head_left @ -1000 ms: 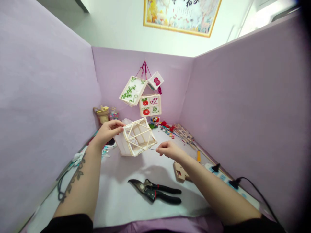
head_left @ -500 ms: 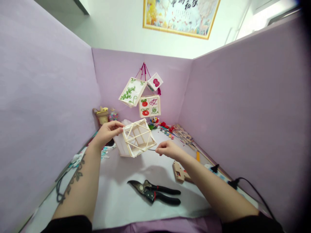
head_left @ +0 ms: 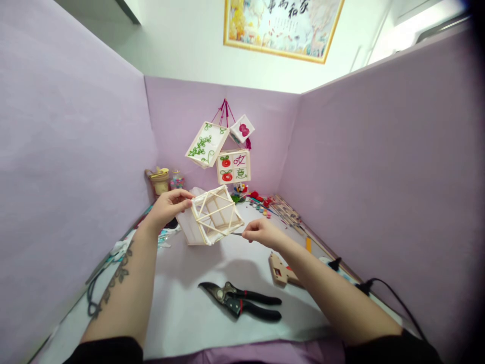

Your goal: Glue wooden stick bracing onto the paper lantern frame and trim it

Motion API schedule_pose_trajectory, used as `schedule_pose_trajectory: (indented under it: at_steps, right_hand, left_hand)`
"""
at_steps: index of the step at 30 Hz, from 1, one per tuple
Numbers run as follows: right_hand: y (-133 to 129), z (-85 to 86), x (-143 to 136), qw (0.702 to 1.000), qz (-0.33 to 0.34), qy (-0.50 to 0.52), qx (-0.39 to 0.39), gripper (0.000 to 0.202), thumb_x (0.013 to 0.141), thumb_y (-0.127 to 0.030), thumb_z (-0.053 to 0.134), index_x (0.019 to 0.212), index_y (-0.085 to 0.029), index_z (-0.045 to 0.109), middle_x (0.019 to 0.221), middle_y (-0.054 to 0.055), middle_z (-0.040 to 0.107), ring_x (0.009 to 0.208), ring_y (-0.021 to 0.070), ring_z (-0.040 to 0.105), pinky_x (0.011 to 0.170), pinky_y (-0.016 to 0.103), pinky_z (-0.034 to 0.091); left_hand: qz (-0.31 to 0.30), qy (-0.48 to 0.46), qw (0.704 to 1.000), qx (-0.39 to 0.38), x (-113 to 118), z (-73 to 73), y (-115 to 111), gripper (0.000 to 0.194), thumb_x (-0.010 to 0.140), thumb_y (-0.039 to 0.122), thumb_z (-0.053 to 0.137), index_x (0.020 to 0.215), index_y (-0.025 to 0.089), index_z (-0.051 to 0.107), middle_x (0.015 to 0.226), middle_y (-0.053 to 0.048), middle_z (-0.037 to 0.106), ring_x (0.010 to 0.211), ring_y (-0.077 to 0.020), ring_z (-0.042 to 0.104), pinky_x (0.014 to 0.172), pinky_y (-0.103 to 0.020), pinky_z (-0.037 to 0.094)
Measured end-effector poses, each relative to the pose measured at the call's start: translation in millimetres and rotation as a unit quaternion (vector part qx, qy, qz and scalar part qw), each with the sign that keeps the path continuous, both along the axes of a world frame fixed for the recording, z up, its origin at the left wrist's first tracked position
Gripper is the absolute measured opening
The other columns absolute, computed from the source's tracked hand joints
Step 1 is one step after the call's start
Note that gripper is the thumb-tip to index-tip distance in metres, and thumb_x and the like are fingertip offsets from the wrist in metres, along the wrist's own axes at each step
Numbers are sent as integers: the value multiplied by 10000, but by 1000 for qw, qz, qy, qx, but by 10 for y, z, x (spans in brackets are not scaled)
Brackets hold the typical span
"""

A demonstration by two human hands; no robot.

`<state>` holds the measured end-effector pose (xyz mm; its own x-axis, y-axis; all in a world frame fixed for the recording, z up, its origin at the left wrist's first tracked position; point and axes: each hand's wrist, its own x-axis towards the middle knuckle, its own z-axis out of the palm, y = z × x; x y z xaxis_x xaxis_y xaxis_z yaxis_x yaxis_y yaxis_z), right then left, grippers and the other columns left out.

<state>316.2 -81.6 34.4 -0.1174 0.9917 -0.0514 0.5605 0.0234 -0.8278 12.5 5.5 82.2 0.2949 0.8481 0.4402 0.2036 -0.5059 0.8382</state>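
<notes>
A box-shaped lantern frame [head_left: 215, 215] of thin wooden sticks, with white paper-like sides, is held tilted above the table. My left hand [head_left: 170, 205] grips its upper left corner between thumb and fingers. Crossed sticks span the face turned toward me. At the lower right edge, my right hand [head_left: 261, 232] pinches a thin dark rod [head_left: 237, 234] whose far end meets or passes behind the frame; I cannot tell which. Below lie black-handled pruning shears [head_left: 242, 301], blades pointing left. Under my right forearm rests a beige glue gun [head_left: 279, 269], partly hidden.
Purple panels enclose the white table [head_left: 182, 308] on three sides. Decorated lanterns [head_left: 234, 167] hang at the back. Along the right edge lie wooden sticks [head_left: 286, 210], a power strip and a black cable [head_left: 401, 298]. Cups [head_left: 160, 182] and blue-white scraps sit at the left.
Almost nothing differs. The dark rod in my right hand has shifted very slightly in angle, while the lantern frame and both hands stay in place.
</notes>
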Motion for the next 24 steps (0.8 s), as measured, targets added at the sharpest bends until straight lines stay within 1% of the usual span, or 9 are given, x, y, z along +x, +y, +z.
schedule_pose_trajectory:
  at_steps: [4, 6, 8, 10, 12, 17, 20, 22, 24]
  right_hand:
    - [-24, 20, 129, 999, 33, 9, -13, 192, 718, -341, 645, 735, -157, 699, 638, 7, 659, 488, 77, 449, 462, 197, 326]
    - [-52, 31, 242, 998, 51, -27, -29, 198, 737, -346, 633, 764, -164, 708, 669, 16, 678, 495, 85, 470, 463, 201, 337]
    - [-77, 21, 352, 989, 24, -144, -24, 199, 758, -353, 623, 774, -178, 719, 704, 30, 698, 530, 108, 516, 476, 213, 347]
    - [-85, -24, 435, 959, -41, -280, -5, 200, 771, -353, 622, 775, -182, 726, 746, 63, 713, 608, 150, 576, 505, 234, 356]
    - [-66, -106, 485, 930, -84, -357, 3, 193, 765, -348, 640, 763, -177, 730, 767, 93, 716, 681, 193, 616, 536, 253, 365]
    - [49, -359, 527, 918, -73, -389, -22, 180, 734, -302, 676, 680, -136, 722, 693, 113, 691, 694, 231, 647, 578, 269, 409]
    - [72, -419, 521, 916, -62, -396, -12, 121, 701, -248, 699, 684, -131, 723, 699, 113, 687, 699, 236, 647, 603, 277, 433]
    - [45, -396, 481, 916, -59, -396, 17, 110, 712, -229, 697, 756, -135, 734, 798, 123, 699, 761, 239, 648, 654, 285, 451]
    - [-5, -333, 396, 916, -63, -390, 69, 182, 809, -251, 624, 927, -157, 726, 988, 125, 686, 900, 236, 629, 768, 299, 457]
  left_hand:
    - [-2, 4, 1000, -1, -4, 3, -5, 343, 688, 452, 740, 885, 175, 703, 798, -32, 681, 694, -153, 592, 598, -229, 453]
    - [0, 6, 1000, 1, -6, 2, -2, 341, 688, 452, 739, 884, 176, 702, 793, -30, 681, 694, -153, 592, 600, -230, 454]
    - [2, 6, 1000, 2, -6, 3, -1, 339, 685, 454, 741, 876, 177, 703, 784, -28, 681, 688, -154, 592, 596, -231, 453]
    - [2, 2, 1000, 2, -2, 7, -3, 331, 682, 452, 744, 866, 180, 703, 782, -27, 683, 680, -153, 592, 587, -229, 452]
    - [1, -1, 1000, 1, 3, 12, -10, 324, 682, 450, 742, 861, 182, 703, 786, -29, 688, 666, -151, 591, 575, -229, 450]
    - [-5, -2, 1000, -4, 4, 7, -7, 328, 675, 449, 739, 869, 187, 704, 757, -27, 686, 632, -148, 580, 546, -228, 440]
    - [1, -2, 1000, 2, 1, 2, -2, 327, 675, 442, 741, 875, 185, 705, 772, -23, 688, 653, -148, 587, 566, -228, 443]
    - [3, 3, 1000, 8, 6, 7, -12, 316, 683, 437, 736, 867, 182, 705, 792, -24, 690, 677, -148, 592, 591, -229, 448]
    - [3, 10, 1000, 14, 18, 20, -33, 309, 689, 436, 729, 855, 177, 705, 799, -26, 690, 690, -152, 592, 605, -232, 451]
